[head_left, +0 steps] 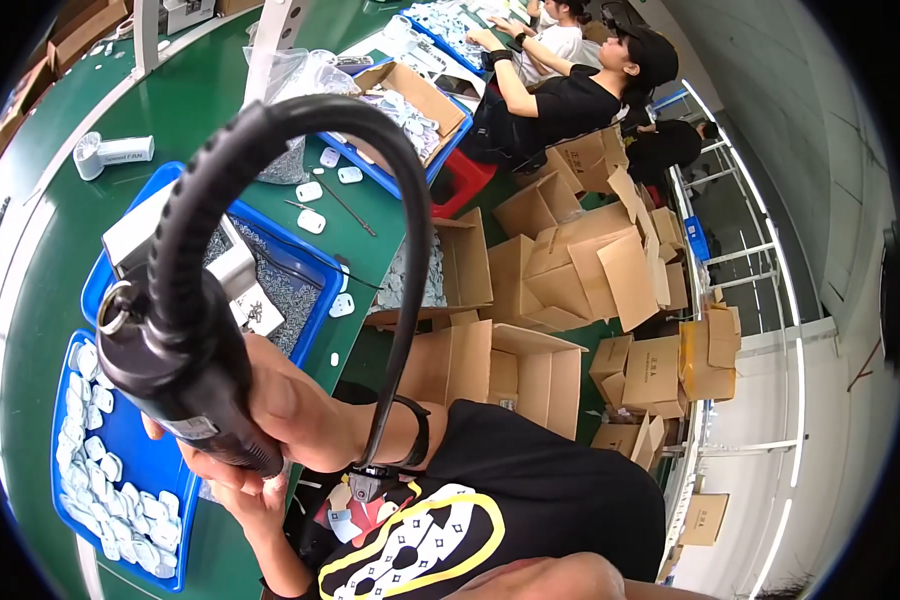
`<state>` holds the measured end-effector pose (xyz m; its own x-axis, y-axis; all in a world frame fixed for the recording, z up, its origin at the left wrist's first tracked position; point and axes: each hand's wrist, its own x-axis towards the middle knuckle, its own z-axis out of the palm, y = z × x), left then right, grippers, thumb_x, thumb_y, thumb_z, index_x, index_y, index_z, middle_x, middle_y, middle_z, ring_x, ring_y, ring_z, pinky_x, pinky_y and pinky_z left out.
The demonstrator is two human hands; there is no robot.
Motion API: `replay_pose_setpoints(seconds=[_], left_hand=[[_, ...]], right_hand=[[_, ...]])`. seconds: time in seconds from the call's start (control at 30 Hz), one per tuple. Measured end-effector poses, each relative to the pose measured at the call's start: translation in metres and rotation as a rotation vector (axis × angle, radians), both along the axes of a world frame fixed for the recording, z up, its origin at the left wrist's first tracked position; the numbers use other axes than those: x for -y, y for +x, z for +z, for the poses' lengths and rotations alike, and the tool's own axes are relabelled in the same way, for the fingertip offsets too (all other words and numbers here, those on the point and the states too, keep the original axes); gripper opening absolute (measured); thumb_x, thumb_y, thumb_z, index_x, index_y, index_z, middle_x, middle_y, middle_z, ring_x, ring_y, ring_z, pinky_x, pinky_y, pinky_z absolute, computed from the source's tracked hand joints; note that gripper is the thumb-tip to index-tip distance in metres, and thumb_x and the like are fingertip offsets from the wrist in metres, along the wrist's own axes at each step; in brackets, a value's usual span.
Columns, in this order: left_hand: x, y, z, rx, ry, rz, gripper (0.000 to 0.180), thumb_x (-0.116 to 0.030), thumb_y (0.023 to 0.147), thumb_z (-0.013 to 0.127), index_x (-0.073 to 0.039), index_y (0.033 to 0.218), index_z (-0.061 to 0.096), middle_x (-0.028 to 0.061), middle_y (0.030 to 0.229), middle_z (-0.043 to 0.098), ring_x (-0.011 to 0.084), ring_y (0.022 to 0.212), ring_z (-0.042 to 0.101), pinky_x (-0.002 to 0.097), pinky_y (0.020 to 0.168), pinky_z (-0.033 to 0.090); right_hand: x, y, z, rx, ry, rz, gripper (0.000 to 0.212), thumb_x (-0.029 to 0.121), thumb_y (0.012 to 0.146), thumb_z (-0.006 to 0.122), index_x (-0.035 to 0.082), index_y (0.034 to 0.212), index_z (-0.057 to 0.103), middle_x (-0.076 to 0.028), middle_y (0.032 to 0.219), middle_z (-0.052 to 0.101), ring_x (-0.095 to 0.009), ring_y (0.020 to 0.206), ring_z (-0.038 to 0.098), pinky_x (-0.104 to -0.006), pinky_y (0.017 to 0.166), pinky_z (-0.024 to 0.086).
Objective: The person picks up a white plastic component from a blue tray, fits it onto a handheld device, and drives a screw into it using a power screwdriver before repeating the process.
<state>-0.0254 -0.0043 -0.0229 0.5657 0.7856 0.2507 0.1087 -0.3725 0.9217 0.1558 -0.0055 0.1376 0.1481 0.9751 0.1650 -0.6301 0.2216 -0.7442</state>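
Note:
My right hand (pixel 295 410), with a black band on its wrist, is wrapped around a black electric screwdriver (pixel 205 385). A thick black cord (pixel 405 180) loops up from the tool and back down past my wrist. Right below the screwdriver's lower end is my left hand (pixel 255 510), its fingers closed together. Whatever they hold is hidden by the tool and my right hand. Beside my hands, a blue tray (pixel 135 420) carries a heap of pale plastic pieces (pixel 120 510). Behind the screwdriver, a second blue tray (pixel 320 325) contains small grey parts (pixel 280 285) and a white box-shaped device (pixel 235 270).
Small white pieces (pixel 311 221) and a thin rod-like tool (pixel 345 205) lie on the green table (pixel 210 110). A white handheld fan (pixel 115 152) lies farther left. Open cardboard boxes (pixel 540 370) crowd the floor at right. Co-workers (pixel 590 100) sit beyond a red stool (pixel 460 180).

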Motion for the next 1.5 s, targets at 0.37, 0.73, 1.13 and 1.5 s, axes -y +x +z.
replay_pose_setpoints(seconds=[0.37, 0.73, 1.13, 1.5], left_hand=[[0.0, -0.023, -0.048, -0.041, -0.084, 0.101, 0.093, -0.052, 0.086, 0.07, 0.008, 0.145, 0.031, 0.0246, 0.133, 0.052, 0.0374, 0.118, 0.058, 0.0426, 0.097, 0.046], [-0.002, 0.0, -0.004, -0.054, -0.064, -0.005, 0.064, -0.044, 0.081, 0.074, 0.006, 0.118, 0.057, 0.0203, 0.101, 0.066, 0.0283, 0.088, 0.065, 0.0376, 0.084, 0.048], [-0.006, 0.013, 0.009, 0.021, 0.056, 0.069, 0.062, -0.046, 0.082, 0.077, 0.006, 0.109, 0.059, 0.0162, 0.089, 0.068, 0.0283, 0.079, 0.067, 0.0365, 0.073, 0.05], [-0.041, -0.015, 0.1, -0.387, 0.462, -0.168, 0.063, -0.055, 0.072, 0.08, 0.001, 0.097, 0.064, 0.0105, 0.078, 0.061, 0.0257, 0.065, 0.058, 0.0346, 0.06, 0.046]], right_hand=[[0.019, -0.002, -0.022, -0.129, 0.204, 0.012, 0.08, 0.072, 0.077, 0.061, -0.003, 0.106, 0.052, -0.01, 0.079, 0.061, -0.012, 0.053, 0.057, -0.0247, 0.046, 0.045], [0.037, 0.003, -0.023, -0.268, 0.133, -0.061, 0.052, 0.04, 0.085, 0.074, -0.009, 0.091, 0.058, -0.012, 0.063, 0.063, -0.017, 0.051, 0.062, -0.0261, 0.048, 0.047], [0.035, 0.008, -0.021, -0.301, 0.165, -0.035, 0.082, 0.068, 0.072, 0.075, -0.006, 0.1, 0.053, -0.009, 0.065, 0.058, -0.014, 0.052, 0.057, -0.0266, 0.05, 0.047], [0.032, 0.001, -0.024, -0.251, 0.282, -0.185, 0.092, 0.092, 0.075, 0.043, 0.005, 0.105, 0.053, -0.005, 0.06, 0.053, -0.018, 0.047, 0.05, -0.0342, 0.052, 0.044]])
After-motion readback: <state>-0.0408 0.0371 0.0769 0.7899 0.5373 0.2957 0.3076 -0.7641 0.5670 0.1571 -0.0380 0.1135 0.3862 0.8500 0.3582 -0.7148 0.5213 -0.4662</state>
